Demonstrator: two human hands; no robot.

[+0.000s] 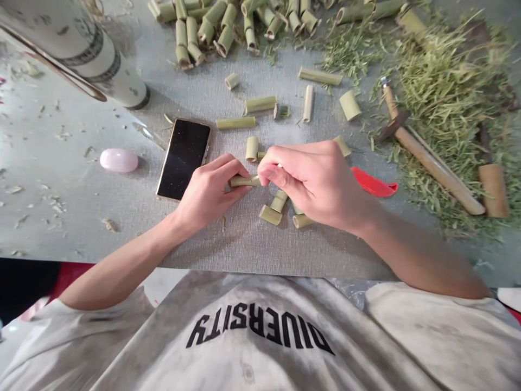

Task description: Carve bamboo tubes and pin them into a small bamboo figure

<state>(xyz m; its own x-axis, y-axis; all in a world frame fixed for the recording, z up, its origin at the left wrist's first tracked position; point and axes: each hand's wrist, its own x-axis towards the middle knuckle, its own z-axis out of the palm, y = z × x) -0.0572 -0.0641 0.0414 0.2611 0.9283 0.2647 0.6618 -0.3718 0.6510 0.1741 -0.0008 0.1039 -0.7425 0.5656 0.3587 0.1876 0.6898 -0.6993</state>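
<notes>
My left hand (209, 190) pinches a short green bamboo tube (241, 181), held level just above the grey table (122, 217). My right hand (315, 182) is closed around a tool with a red handle (374, 184) that sticks out to the right; its thumb and fingers meet the tube's right end. The tool's working end is hidden by the fingers. A few cut tube pieces (273, 208) lie right under my hands.
A black phone (184, 157) lies left of my hands, a pink oval stone (119, 160) further left. Several cut bamboo tubes (211, 27) are piled at the back. Green shavings (448, 98), a wooden-handled tool (427, 157) and a printed cylinder (81, 49) lie around.
</notes>
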